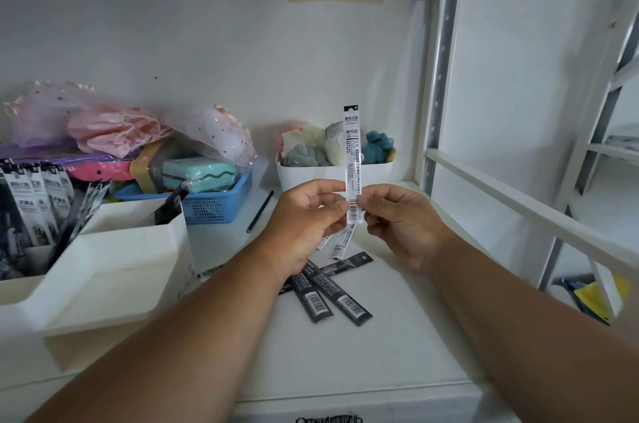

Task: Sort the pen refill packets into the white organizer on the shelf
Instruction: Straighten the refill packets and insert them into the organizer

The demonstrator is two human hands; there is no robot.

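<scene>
Both hands' grip pinches upright packet [352, 159].

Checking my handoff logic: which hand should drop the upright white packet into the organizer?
Probably the left hand: the white organizer sits on its side. Both hands pinch the white packet; the right hand would have to cross over.

A clear-white refill packet [352, 159] stands upright above black packets [332, 287] lying beside the white organizer [114, 249].

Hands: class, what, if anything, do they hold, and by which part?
Both the left hand and the right hand pinch one white refill packet upright near its lower, barcode end, one on each side.
</scene>
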